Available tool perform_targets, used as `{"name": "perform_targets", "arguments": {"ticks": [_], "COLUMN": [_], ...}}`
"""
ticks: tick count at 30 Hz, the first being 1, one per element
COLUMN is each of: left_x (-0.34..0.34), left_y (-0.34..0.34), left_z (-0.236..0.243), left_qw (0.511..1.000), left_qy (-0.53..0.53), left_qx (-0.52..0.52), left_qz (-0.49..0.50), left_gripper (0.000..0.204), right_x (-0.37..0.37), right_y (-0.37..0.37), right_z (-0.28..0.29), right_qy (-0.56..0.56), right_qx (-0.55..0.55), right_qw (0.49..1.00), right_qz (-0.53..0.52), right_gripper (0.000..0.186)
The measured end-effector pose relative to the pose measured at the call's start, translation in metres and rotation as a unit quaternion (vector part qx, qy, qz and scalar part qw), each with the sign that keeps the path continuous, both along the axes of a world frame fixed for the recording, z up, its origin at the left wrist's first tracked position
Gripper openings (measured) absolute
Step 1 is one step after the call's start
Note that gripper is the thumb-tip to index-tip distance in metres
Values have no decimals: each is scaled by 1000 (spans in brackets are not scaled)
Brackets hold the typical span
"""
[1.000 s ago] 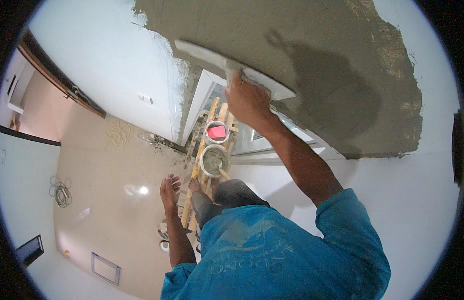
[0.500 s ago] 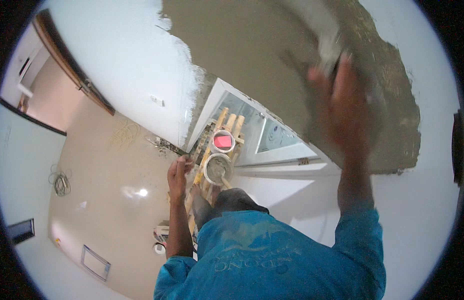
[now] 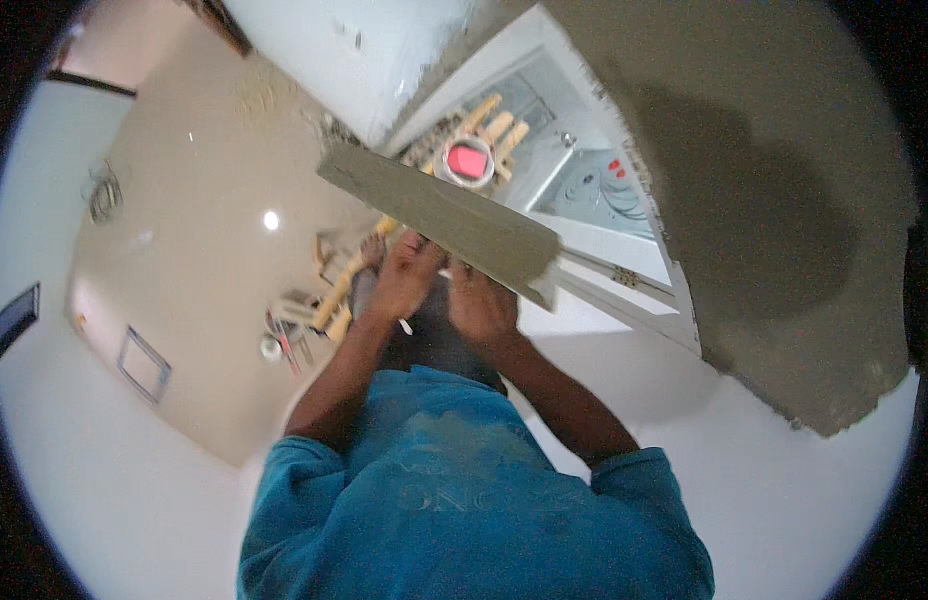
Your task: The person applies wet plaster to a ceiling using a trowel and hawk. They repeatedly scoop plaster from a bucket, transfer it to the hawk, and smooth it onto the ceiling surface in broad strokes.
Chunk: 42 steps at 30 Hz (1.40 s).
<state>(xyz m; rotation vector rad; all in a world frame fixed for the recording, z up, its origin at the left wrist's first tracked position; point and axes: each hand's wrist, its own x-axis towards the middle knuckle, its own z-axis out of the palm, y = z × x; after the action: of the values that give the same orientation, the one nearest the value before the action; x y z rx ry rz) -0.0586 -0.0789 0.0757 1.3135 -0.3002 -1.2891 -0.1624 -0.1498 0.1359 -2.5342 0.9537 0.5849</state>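
Observation:
A long, flat plastering trowel spans the space in front of me, its face coated with grey plaster. My right hand is closed at the trowel's near edge, fingers partly hidden behind it. Close beside it, my left hand is also closed, fingertips at the same edge. A small white tip pokes out below the left hand; what it belongs to is hidden. To the right, wet grey plaster covers a wide patch of wall and bears a dark shadow.
Beyond the trowel, a white bucket with a pink-red block in it stands on a wooden slatted platform. A white-framed opening is at right. Tools, a cable coil and an empty frame lie on the floor.
My right hand has come down from the plastered wall with the trowel. My left hand has moved in beside it. The view has shifted, and the trowel now covers the plaster bucket.

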Motion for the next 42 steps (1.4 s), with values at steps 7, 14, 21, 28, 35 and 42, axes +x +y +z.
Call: {"name": "perform_targets", "arguments": {"ticks": [7,14,21,28,35,42], "left_x": [-12,-33,-68,-72,-69,-99], "left_y": [21,3,-22,-29,-30,-32], "left_z": [-153,-334,-443,-484,-476,-465], "left_qw": [975,945,932,934,923,923], "left_qy": [33,172,179,169,286,156], "left_qx": [63,158,162,223,210,351], "left_qz": [209,230,271,224,152,-2], "left_gripper": [37,55,51,43,49,55], "right_x": [-119,-161,-175,-171,-160,-219], "right_y": [39,-36,-61,-60,-92,-66], "right_z": [-156,-392,-559,-640,-661,-538], "right_qy": [-179,-189,-89,164,225,-57], "right_qx": [205,112,55,81,126,154], "right_qw": [961,945,952,963,950,944], "right_qz": [55,-241,-288,-199,-175,-287], "right_gripper": [25,16,34,65,48,34]}}
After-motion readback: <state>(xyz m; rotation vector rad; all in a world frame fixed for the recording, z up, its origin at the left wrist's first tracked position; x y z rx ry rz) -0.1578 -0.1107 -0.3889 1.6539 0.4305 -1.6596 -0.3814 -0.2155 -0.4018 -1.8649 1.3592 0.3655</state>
